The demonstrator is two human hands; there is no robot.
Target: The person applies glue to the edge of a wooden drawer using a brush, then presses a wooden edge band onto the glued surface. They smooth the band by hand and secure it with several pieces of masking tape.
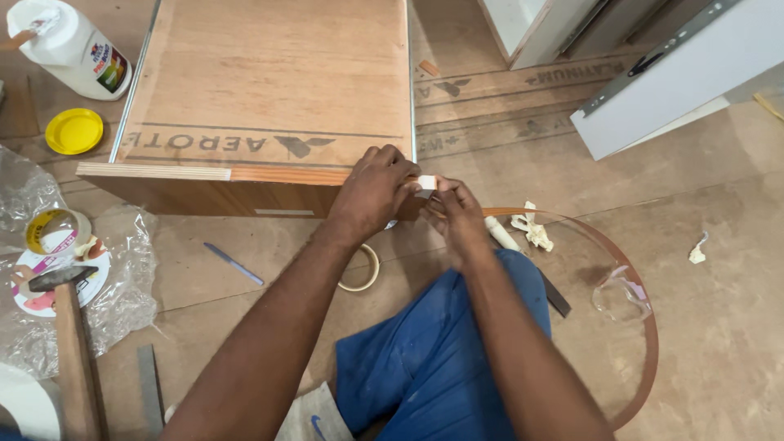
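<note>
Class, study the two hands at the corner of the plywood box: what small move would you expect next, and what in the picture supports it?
Probably pressing the brown edge-banding strip onto the box's front edge. The left hand and right hand meet at the corner, pinching a small white piece. The strip's end reaches that corner while the rest loops loose across the floor, and the plywood edge looks partly bare.

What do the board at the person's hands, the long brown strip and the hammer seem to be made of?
Board: plywood, likely; thin layers show along its front edge, matt brown face.
Long brown strip: probably flexible plastic or veneer edging; it curves in a loop.
Hammer: dark metal head, plain wooden handle.
</note>
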